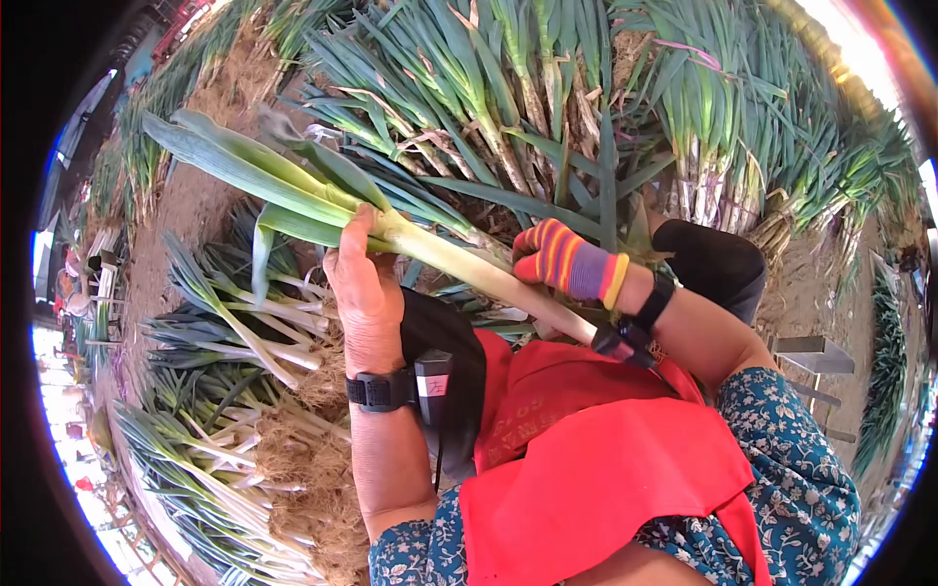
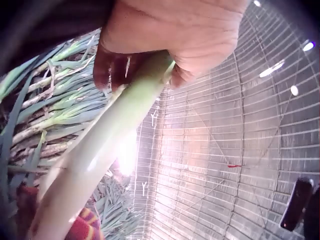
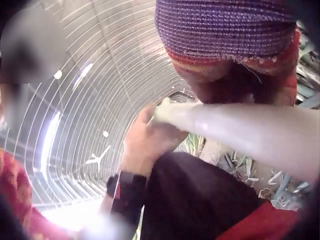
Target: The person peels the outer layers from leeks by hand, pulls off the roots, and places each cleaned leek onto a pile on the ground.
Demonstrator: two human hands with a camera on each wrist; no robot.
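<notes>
A thick green onion (image 1: 459,262) slants across in front of the person, leaves at upper left, white stalk running down to the right. The bare left hand (image 1: 366,288) grips it just below the leaves, thumb across the top. In the left wrist view the pale stalk (image 2: 95,145) comes out from under that hand's curled fingers. The right hand (image 1: 572,262), in a striped purple, orange and red glove, holds the white stalk lower down. The right wrist view shows the gloved fingers (image 3: 215,82) curled over the stalk (image 3: 250,130); their tips are hidden.
Loose green onions with brown roots (image 1: 303,488) are heaped at the left. Another pile (image 1: 469,98) lies ahead, with upright bundles (image 1: 703,127) at right. A red apron (image 1: 606,469) covers the person's lap. A metal bracket (image 1: 813,354) juts out at right.
</notes>
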